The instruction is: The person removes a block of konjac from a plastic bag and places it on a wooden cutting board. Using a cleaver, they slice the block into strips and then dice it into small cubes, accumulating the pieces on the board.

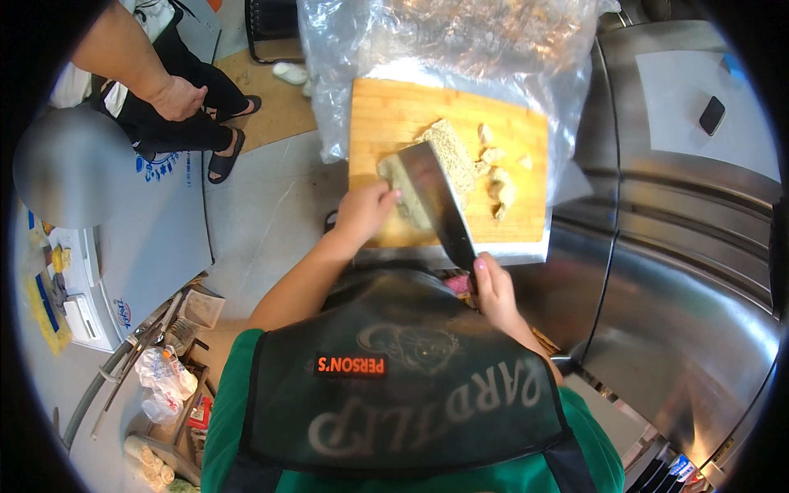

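Note:
A cleaver (431, 185) with a wide blade and dark handle is gripped in my right hand (496, 293), its blade reaching up and left over a wooden cutting board (385, 108). Left of the blade lies a flat, pale grey-green food slab (397, 179); my left hand (367, 209) rests at its left edge, and whether the fingers pinch it cannot be told. Right of the blade is a crumbly-textured block of the same colour (453, 151), partly hidden by the cleaver. Several smaller torn pieces (502, 191) lie on the board's right side.
Clear plastic sheeting (450, 37) covers things beyond the board. Stainless-steel cabinets (672, 289) stand at the right, with a phone (712, 116) on top. Another person stands at upper left, one hand (179, 98) visible, beside a large grey-white box or lid (160, 228). A plastic bag (165, 379) sits lower left.

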